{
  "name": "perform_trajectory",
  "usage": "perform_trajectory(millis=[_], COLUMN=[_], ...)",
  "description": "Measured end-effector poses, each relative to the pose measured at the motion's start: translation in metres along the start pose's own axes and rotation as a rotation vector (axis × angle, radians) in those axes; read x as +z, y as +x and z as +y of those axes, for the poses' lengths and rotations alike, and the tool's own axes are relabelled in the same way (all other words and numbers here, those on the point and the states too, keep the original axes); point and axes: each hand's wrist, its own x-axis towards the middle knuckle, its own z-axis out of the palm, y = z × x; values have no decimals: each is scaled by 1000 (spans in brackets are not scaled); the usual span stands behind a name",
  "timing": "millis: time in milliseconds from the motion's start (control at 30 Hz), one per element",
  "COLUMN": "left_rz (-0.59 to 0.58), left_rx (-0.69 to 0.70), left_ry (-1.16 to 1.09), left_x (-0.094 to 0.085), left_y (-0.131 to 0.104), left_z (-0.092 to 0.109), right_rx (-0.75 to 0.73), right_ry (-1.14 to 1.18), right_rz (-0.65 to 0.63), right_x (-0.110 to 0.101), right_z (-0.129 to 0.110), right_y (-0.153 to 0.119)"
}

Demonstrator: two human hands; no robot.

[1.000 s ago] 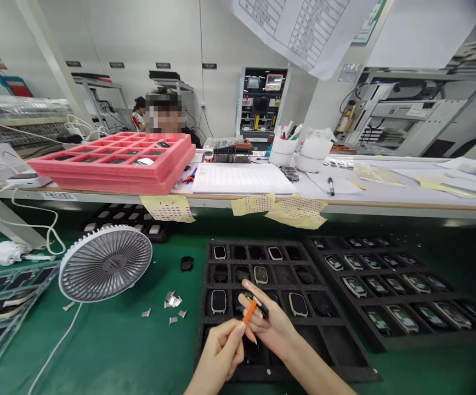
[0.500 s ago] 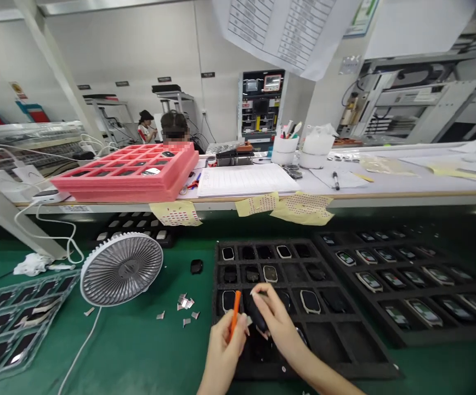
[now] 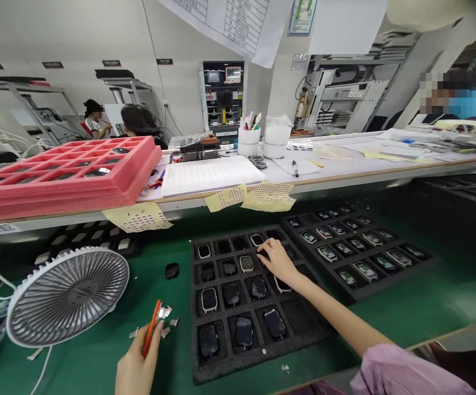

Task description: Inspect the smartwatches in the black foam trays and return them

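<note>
My left hand (image 3: pixel 138 351), low on the left of the green mat, is closed round a slim orange tool (image 3: pixel 151 328) that points up and away. Small silvery pieces (image 3: pixel 164 311) lie just beyond its tip. My right hand (image 3: pixel 278 260) hovers over the far part of a black foam tray (image 3: pixel 226 368), fingers bent and apart, with nothing visible in them. Its fingertips are between a pale-framed watch (image 3: pixel 257 240) in the back row and another pale-framed watch (image 3: pixel 246 264) in the row before it. Dark watch screens (image 3: pixel 244 332) fill several front compartments. My right forearm hides some compartments.
A round fan (image 3: pixel 73 296) stands at left, near a loose dark watch part (image 3: pixel 171 270). Another black tray (image 3: pixel 351 296) of watches lies to the right. Above the mat, a shelf holds a pink foam tray (image 3: pixel 133 192), papers (image 3: pixel 213 174) and a pen cup (image 3: pixel 248 142). People are in the background.
My right hand has let go of the dark watch screen and moved to the tray's far rows. My left hand has drawn left, away from the tray, keeping the orange tool. The view has turned right.
</note>
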Motion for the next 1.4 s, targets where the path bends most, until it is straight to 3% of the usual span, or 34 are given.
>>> perform_trajectory(millis=[100, 300, 400, 500, 567, 667, 733, 833, 1200, 1400], left_rz=[-16, -38, -118, -276, -425, -566, -573, -560, -577, -553], left_rx=[-86, -19, 15, 95, 113, 75, 65, 57, 67, 61], left_ry=[-2, -130, -236, -370, -474, -622, -688, -726, -760, -822], left_x=[-2, 9, 20, 33, 43, 57, 63, 66, 63, 65], left_y=[-2, -11, -15, -21, -25, -28, -28, -28, -27, -31], left_z=[15, 22, 28, 48, 66, 89, 99, 106, 102, 106], right_rx=[-23, -12, -18, -39, -30, 93, 166, 214, 175, 306], right_ry=[-39, 53, 158, 285, 511, 1131, 1366, 1483, 1406, 1779], right_rz=[-55, -157, -190, -221, -274, -411, -466, -505, -509, -762], right_x=[6, 21, 25, 23, 20, 13, 9, 5, 3, 11], right_z=[-10, -19, -25, -40, -56, -83, -99, -114, -123, -128], right_y=[1, 17, 18, 11, 2, -12, -21, -28, -32, -36])
